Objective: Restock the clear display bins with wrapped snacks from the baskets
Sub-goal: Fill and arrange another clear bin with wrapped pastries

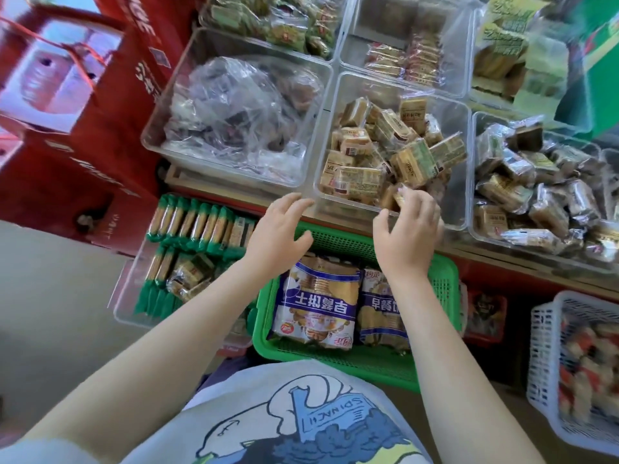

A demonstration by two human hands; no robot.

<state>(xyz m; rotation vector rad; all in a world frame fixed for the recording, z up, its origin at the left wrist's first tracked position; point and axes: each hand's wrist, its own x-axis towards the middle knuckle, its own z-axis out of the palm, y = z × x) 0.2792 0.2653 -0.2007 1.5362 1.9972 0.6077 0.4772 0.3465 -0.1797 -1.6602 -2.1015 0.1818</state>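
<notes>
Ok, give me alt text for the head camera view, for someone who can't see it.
A person's right hand holds a small wrapped snack at the front edge of a clear bin of tan snack packs, while the left hand hovers open beside it. Below sits a green basket of biscuit bags.

I'm seeing two bare forearms coming up from the bottom of the frame, no sleeves, no watch or rings showing. Left hand [278,229] and right hand [407,231] are bare. Person is wearing a light grey-white T-shirt [268,413], blue-and-white cartoon print, yellow-green patch at lower centre.
</notes>
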